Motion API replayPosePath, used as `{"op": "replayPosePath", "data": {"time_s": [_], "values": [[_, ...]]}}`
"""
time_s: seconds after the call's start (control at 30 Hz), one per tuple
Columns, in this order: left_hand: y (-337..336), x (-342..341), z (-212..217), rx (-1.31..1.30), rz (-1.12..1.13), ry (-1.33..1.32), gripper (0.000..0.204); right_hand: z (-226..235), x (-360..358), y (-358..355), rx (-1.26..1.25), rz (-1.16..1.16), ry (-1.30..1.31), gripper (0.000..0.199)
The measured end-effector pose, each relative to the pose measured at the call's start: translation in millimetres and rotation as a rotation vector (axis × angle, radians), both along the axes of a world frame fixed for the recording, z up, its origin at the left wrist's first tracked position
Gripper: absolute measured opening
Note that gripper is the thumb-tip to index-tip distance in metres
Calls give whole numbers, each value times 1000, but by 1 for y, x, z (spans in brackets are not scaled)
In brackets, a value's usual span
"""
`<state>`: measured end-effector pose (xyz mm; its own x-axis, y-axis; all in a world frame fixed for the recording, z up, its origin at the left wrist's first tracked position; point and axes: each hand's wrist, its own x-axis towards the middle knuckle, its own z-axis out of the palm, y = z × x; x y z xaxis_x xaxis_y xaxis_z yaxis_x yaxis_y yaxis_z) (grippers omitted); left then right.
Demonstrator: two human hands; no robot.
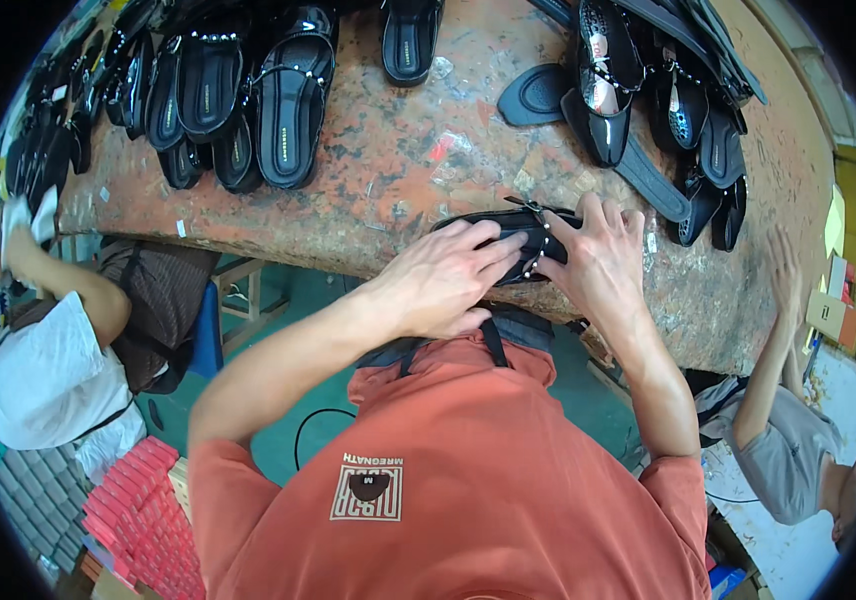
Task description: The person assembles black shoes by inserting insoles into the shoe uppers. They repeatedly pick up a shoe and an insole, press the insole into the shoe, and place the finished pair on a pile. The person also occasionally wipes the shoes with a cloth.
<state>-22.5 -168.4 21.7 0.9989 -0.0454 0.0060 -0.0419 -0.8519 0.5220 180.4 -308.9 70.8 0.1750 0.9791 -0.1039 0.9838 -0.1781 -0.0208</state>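
Observation:
A black shoe (513, 240) with a beaded strap and a small bow lies sideways at the near edge of the worktable, between my two hands. My left hand (453, 270) is closed over the shoe's left end, its fingers pressed into the inside and its thumb low at the near side. At the other end, my right hand (598, 250) grips the shoe beside the beaded strap, with thumb and forefinger close to the beads. My fingers cover part of the insole and much of the right end.
Black slippers (290, 120) with beaded straps crowd the table's far left. Black shoes (603, 130) and loose grey insoles (653, 180) lie at the far right. The worn worktable (398, 190) curves around me. Co-workers sit left and right; pink stacked pieces (138, 510) stand at lower left.

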Motion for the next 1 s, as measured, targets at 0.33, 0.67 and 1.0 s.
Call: {"op": "replayPosePath", "data": {"time_s": [0.33, 0.67, 1.0], "values": [[4, 26, 6, 41, -61, 304, 79, -47, -66, -29, 464, -250, 277, 46], [3, 17, -4, -5, -11, 4, 71, -39, -33, -20, 382, -102, 168, 38], [25, 7, -13, -18, -220, -127, 71, -12, 3, -27, -25, 48, 564, 47]]}}
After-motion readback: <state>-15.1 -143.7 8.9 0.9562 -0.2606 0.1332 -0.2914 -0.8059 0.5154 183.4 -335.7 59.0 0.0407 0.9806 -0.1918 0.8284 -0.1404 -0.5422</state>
